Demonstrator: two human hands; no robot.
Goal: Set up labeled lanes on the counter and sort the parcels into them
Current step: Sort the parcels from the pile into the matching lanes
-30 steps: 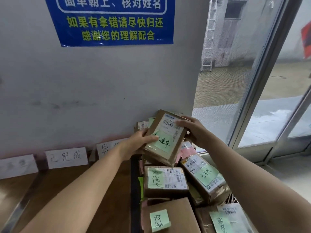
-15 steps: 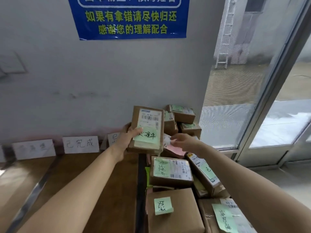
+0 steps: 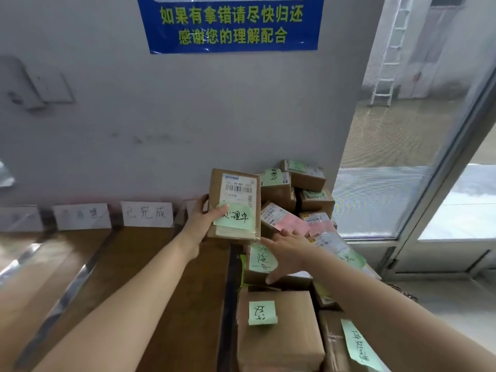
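Observation:
My left hand (image 3: 204,220) grips a flat brown parcel (image 3: 236,194) with a white shipping label and a green sticky note, held upright above the counter's right end. My right hand (image 3: 288,251) rests spread, palm down, on a parcel with a green note (image 3: 259,260) in the pile, fingers apart and holding nothing. White paper lane labels stand against the wall: one reads "已完成" (image 3: 147,214), another (image 3: 81,216) is to its left, and a third is mostly hidden behind my left hand.
The brown wooden counter (image 3: 150,264) has metal divider strips (image 3: 67,291). A heap of parcels (image 3: 295,189) with green notes fills the right side, with a large box (image 3: 279,342) nearest me. A glass door (image 3: 429,157) stands at right, a blue sign (image 3: 230,25) on the wall.
My right hand let go of the parcel and dropped onto the pile. My left hand carried the parcel leftward toward the labels, now holding it alone. The view shifted left.

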